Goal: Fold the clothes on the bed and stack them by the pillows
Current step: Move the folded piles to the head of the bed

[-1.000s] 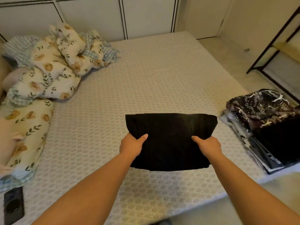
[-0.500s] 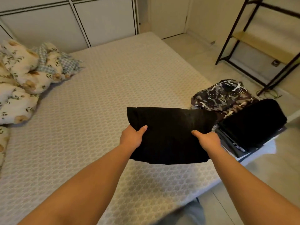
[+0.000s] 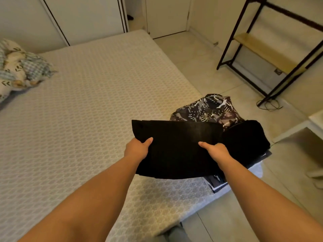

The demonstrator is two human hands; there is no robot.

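A folded black garment (image 3: 176,145) is held flat in the air over the bed's right side. My left hand (image 3: 137,149) grips its left edge, thumb on top. My right hand (image 3: 215,151) grips its right part the same way. Just beyond and to the right lies a stack of folded clothes: a black piece (image 3: 248,138) on top at the front and a dark patterned piece (image 3: 208,109) behind it. The held garment overlaps the stack's left edge in view. The pillows (image 3: 15,67) lie far off at the left edge.
The bed (image 3: 78,102) has a light patterned cover and its right edge runs beside the clothes stack. A black metal shelf rack (image 3: 272,55) stands on the tiled floor at the right, with a cable by its foot. Wardrobe doors (image 3: 83,16) stand behind the bed.
The view has swung to the right, away from the pillows. Both hands have carried the folded black garment rightward, up to the stack at the bed's right edge.
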